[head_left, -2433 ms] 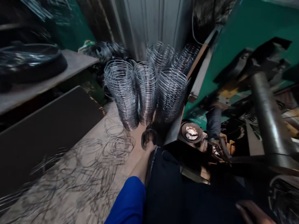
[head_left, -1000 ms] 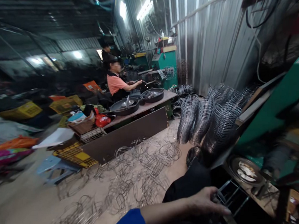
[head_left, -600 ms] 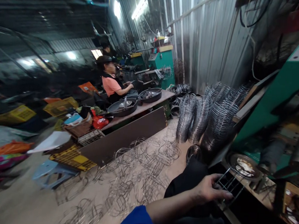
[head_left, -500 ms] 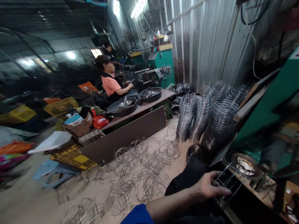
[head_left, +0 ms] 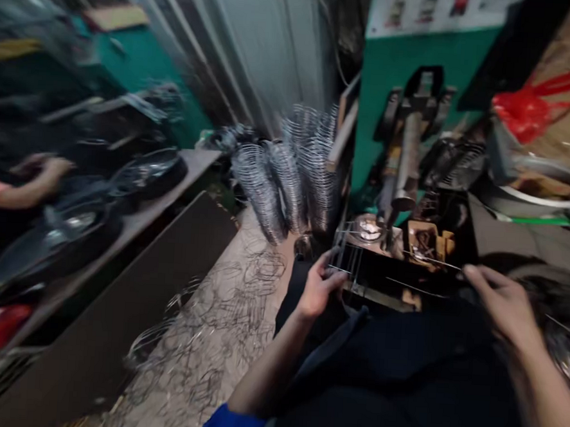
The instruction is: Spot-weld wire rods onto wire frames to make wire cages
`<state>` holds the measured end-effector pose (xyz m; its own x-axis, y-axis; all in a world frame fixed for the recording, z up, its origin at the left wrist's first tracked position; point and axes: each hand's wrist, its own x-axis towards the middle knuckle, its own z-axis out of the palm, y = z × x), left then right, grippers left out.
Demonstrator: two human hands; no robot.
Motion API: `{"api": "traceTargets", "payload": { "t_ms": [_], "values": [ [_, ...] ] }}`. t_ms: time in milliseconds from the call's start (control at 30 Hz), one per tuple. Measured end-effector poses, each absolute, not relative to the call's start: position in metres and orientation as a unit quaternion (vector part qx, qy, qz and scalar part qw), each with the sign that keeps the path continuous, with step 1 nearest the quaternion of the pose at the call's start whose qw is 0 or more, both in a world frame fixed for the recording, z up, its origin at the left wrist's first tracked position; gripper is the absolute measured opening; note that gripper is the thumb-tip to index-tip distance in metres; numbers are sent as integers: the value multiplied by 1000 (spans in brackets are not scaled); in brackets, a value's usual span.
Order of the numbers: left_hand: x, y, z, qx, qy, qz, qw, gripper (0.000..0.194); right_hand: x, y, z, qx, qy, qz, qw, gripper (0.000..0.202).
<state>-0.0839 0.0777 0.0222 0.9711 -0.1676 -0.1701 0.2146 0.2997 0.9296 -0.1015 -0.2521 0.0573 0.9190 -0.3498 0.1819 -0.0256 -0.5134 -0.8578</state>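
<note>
Loose wire rings [head_left: 260,265] litter the floor [head_left: 290,251] left of the left hand [head_left: 323,283], with stacks of wire hoops [head_left: 287,181] beyond it. That hand is partly curled, thumb and fingers closed on the near left side of a wire frame [head_left: 351,259], which sticks out right of the fingertips, before a green machine [head_left: 383,68]. Further right, a thin wire [head_left: 436,261] runs to the right hand [head_left: 504,301], its thumb and forefinger pinched on the wire's end
</note>
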Motion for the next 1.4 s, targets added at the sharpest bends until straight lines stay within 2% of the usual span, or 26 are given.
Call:
{"api": "traceTargets", "payload": {
  "t_ms": [167,500,933,1400],
  "values": [
    [-79,72,22,575,1,-113,810,82,-94,-232,40,-790,109,-141,587,58],
    [-68,45,17,569,19,-116,814,82,-77,-226,16,-753,77,-132,640,57],
    [-48,14,5,594,67,-102,795,89,-37,-227,-3,-758,79,-152,629,67],
    [-24,3,2,576,75,-91,809,96,-16,-246,-23,-791,61,-130,594,61]
  ]
}}
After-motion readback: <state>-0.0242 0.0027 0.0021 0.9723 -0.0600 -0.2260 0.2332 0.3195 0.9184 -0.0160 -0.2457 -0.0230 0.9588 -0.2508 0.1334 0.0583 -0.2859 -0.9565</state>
